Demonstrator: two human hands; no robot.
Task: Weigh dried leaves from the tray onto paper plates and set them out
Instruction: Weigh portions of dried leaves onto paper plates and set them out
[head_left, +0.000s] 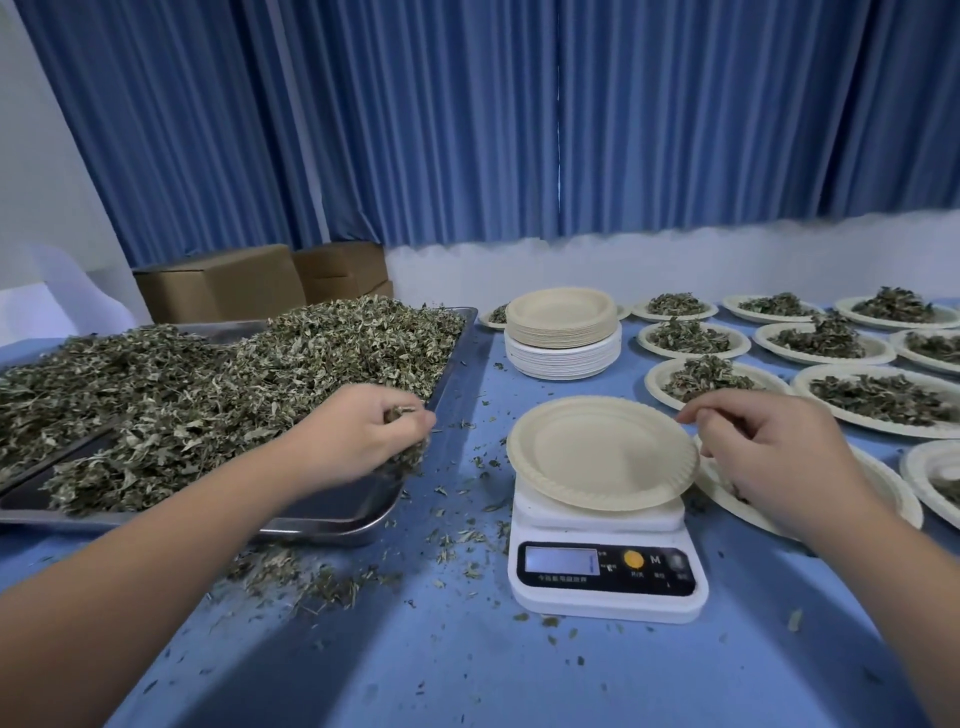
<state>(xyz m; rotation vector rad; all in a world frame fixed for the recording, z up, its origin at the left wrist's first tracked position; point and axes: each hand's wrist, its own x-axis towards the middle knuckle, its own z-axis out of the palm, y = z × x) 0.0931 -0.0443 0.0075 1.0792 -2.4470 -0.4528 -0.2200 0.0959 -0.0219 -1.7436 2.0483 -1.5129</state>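
Left hand (363, 436) clutches leaves (208, 384) in tray (332, 525). Plate (597, 452) on scale (608, 577) bare. Right hand (769, 457) curled at its right rim, grip unclear. Filled plates (798, 387) right.

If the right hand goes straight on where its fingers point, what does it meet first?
The right hand would probably meet the empty paper plate on the scale; depth is unclear.

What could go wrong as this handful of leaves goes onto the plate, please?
The left hand grips loose dried leaves; bits may drop onto the table, where scraps already lie. The plate overhangs the scale, so an off-centre load might tip it. The right hand at its rim could skew the reading.
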